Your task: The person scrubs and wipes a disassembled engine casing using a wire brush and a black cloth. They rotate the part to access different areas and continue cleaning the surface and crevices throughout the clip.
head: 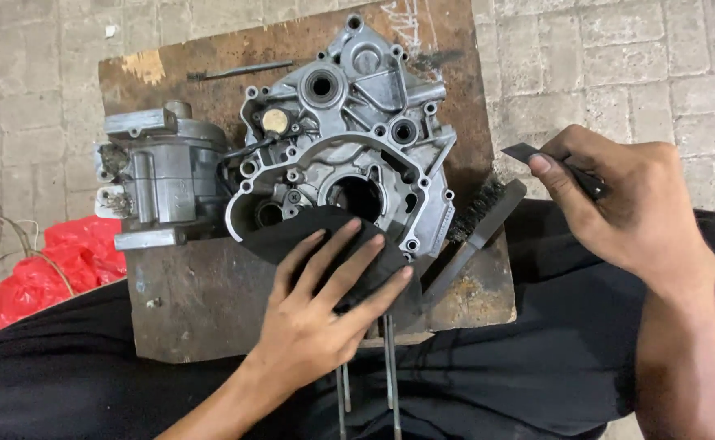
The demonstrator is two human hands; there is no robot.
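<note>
On the wooden board (211,301), the aluminium engine crankcase (349,147) lies open-face up, long axis running near-left to far-right. Left hand (325,310), fingers spread flat, presses a black gasket sheet (292,240) over its near edge. Right hand (626,204) pinches a small blade (524,152). Judged early: sheet appears uncut.

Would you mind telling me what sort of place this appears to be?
Probably an informal outdoor repair spot: an engine crankcase lies on a rusty steel plate over paving stones, with a wire brush beside it.
</note>
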